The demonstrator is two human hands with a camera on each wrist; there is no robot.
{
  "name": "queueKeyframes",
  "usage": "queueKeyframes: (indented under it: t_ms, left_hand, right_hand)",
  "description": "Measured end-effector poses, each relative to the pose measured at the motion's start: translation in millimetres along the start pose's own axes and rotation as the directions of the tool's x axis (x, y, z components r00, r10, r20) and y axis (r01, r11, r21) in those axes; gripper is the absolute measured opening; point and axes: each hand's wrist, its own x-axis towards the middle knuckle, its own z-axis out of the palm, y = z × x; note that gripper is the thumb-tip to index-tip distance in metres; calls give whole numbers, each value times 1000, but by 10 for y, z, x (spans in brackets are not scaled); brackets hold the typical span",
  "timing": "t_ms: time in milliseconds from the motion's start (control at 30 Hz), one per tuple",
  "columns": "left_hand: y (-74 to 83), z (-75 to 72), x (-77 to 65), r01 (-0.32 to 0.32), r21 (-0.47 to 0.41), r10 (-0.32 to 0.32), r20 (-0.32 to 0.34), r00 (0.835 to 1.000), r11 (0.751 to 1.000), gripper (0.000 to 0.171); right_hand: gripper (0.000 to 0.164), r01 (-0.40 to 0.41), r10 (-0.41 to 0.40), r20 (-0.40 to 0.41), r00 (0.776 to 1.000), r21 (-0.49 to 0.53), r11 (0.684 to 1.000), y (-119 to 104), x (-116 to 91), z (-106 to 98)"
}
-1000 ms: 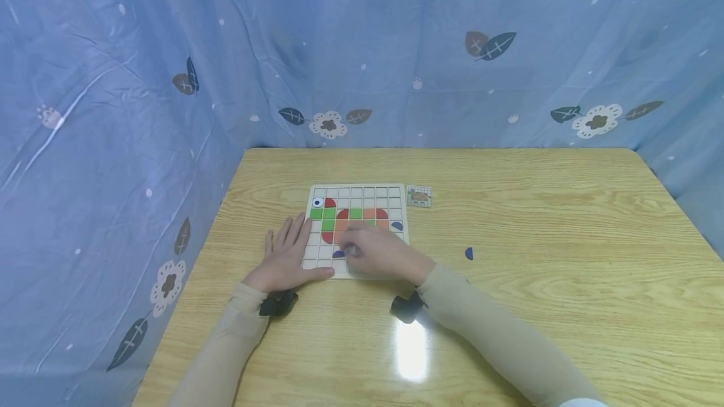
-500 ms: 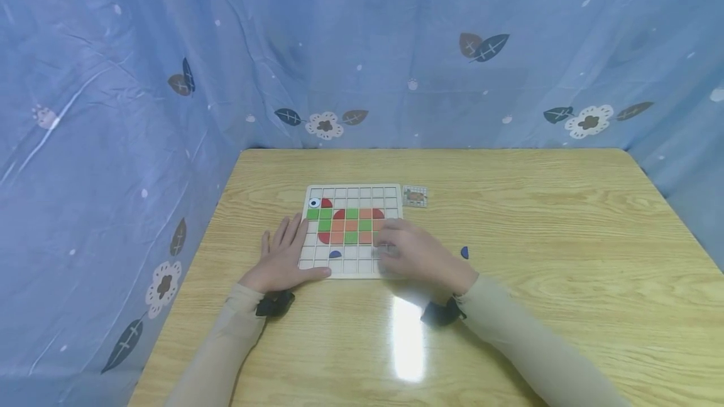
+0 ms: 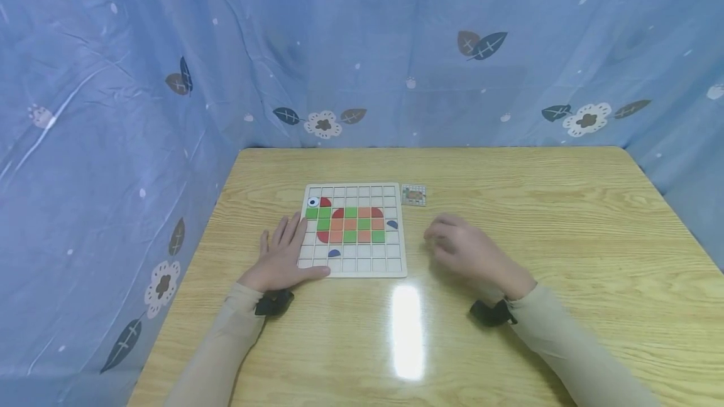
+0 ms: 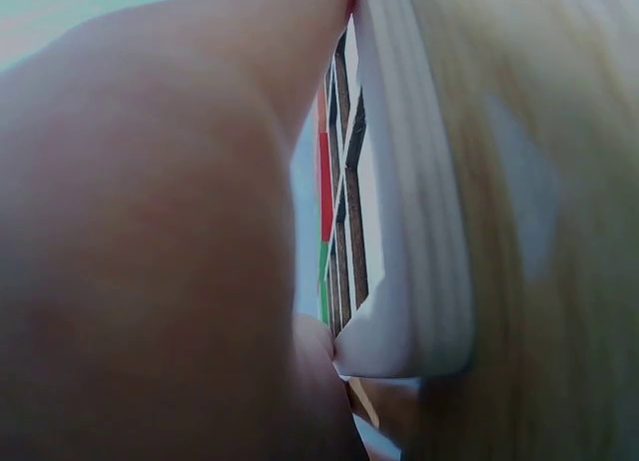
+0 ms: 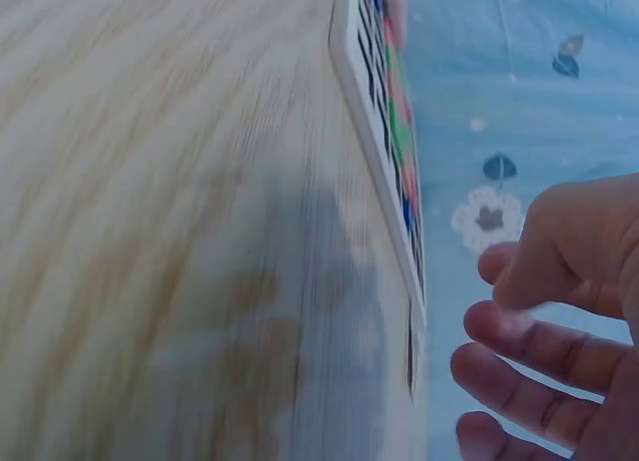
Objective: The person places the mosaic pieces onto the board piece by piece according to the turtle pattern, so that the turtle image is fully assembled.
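Observation:
My left hand [image 3: 277, 257] lies spread on the left edge and front-left corner of a white grid board [image 3: 362, 265], its thumb along the front edge. Green, orange and red tiles [image 3: 351, 225] fill a block of the grid. A round eye tile [image 3: 313, 202] sits at upper left. Two blue half-round tiles, one in a lower cell [image 3: 334, 253] and one at the right [image 3: 392, 224], also lie on the board. My right hand [image 3: 469, 253] is over the table right of the board. Its loosely bent fingers [image 5: 529, 386] show nothing between them in the right wrist view.
A small picture card [image 3: 414, 195] with a gridded pattern lies by the board's back-right corner. The wooden table [image 3: 543, 206] runs back to a blue patterned curtain [image 3: 418, 49]. A light reflection shows in front of the board.
My right hand has moved right, from the lower grid cells off the board. The loose blue half-round tile on the table is now hidden behind it. My left hand stays put.

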Motion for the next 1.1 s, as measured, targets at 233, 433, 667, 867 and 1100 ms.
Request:
queueKeyframes:
  t_ms: [233, 433, 667, 867, 1100]
  left_hand:
    - [3, -15, -5, -3, -10, 3, -3, 1000, 1000, 125]
    - [0, -16, 0, -2, -6, 2, -5, 1000, 1000, 125]
    - [2, -18, 5, -1, 7, 1, -4, 1000, 1000, 125]
    - [3, -13, 6, 5, 4, -5, 7, 1000, 1000, 125]
    - [10, -10, 4, 5, 1, -5, 8, 1000, 1000, 125]
  right_hand:
    - [35, 33, -34, -16, 999, -29, 999, 206, -190, -115]
    - [41, 82, -84, -31, 996, -51, 995, 317, -307, -177]
    - [43, 131, -133, -16, 991, -72, 989, 372, -383, -167]
    - [43, 118, -118, 1, 993, -75, 990, 390, -395, -141]
    - [39, 102, -102, 6, 995, -63, 993, 390, -391, -112]
